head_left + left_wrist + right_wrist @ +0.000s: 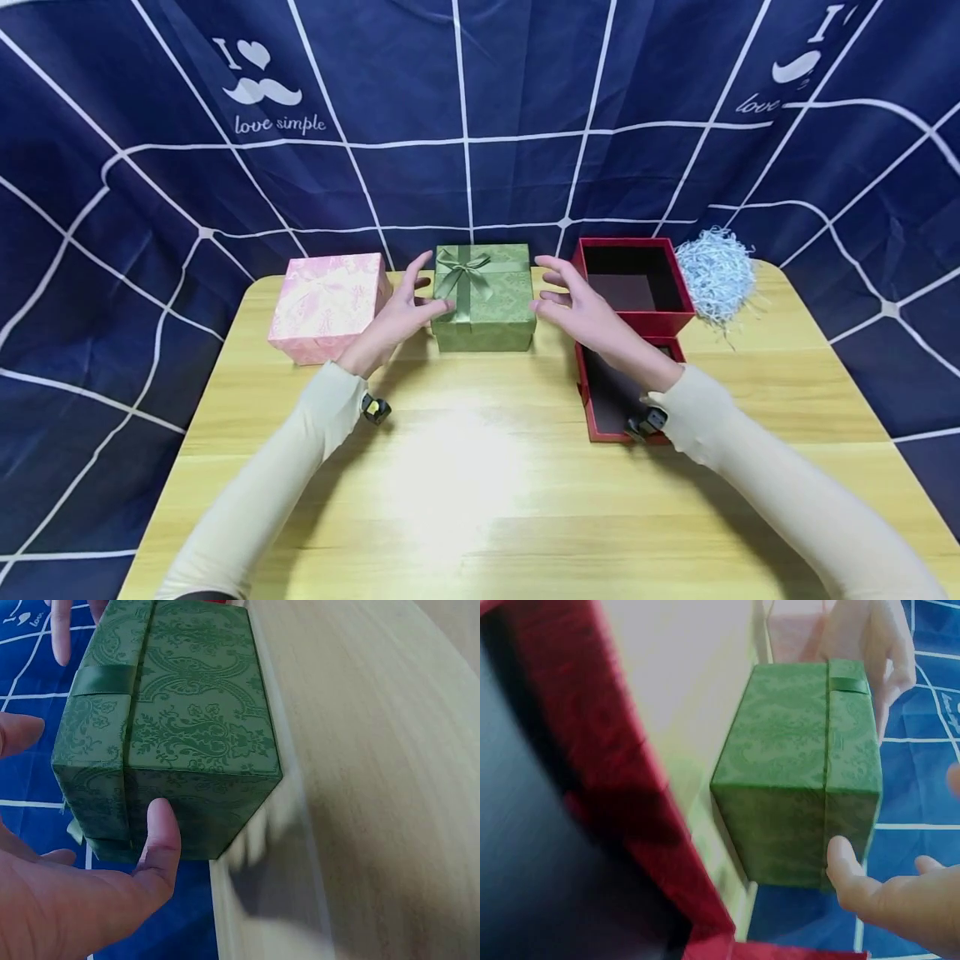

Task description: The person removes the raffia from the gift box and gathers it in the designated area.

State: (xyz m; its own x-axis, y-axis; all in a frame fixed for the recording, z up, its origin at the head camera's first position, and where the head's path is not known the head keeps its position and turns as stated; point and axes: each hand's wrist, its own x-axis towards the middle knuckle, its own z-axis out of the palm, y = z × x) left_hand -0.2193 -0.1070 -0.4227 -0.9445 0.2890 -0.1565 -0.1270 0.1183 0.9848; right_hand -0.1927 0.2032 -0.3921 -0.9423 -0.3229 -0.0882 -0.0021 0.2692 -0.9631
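A green patterned gift box [498, 287] with a ribbon and bow on its lid stands at the back middle of the table. My left hand [405, 315] is at its left side, fingers spread and thumb by the front corner. On the opposite side my right hand [576, 307] stands with fingers apart, its thumb right at the box's side. In the left wrist view the left thumb [161, 840] overlaps the side of the box. The right wrist view shows the right thumb [844, 862] in front of the other side. Neither hand's fingers curl round the box.
A pink gift box [326, 300] sits to the left. At the right are an uncovered red box [637, 323] with a dark inside and, in front of it under my right forearm, its red lid [592, 412]. Pale blue shredded paper [716, 275] lies beside them. A blue cloth [412, 183] hangs behind the table.
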